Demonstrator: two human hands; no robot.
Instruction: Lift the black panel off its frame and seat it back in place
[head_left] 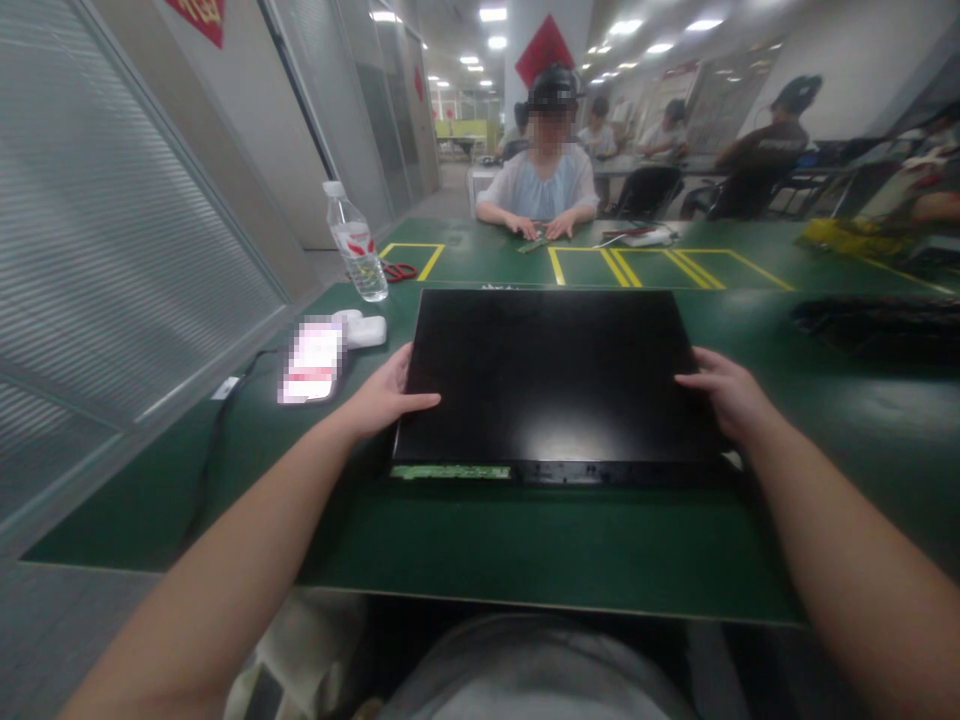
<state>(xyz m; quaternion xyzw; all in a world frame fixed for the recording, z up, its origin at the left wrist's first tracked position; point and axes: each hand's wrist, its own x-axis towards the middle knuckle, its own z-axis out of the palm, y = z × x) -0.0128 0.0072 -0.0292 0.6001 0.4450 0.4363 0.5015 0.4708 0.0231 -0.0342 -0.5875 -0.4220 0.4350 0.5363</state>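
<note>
A flat black display panel (551,375) lies in front of me, its dark glossy face up and a light reflection near its lower edge. A green circuit board strip (450,472) shows along the left part of its near edge. My left hand (386,395) grips the panel's left side, thumb on the face and fingers beyond the edge. On the opposite side my right hand (727,392) grips the right edge in the same way. The fingers under the panel are hidden. Whether it rests fully on the table or is slightly raised, I cannot tell.
The green table (555,550) carries a water bottle (355,245), a lit phone (311,360), a white case (366,331), a black cable (214,450) and red-handled scissors (400,271) on the left. Dark material (877,330) lies at right. A person (551,180) sits opposite, hands on a small board.
</note>
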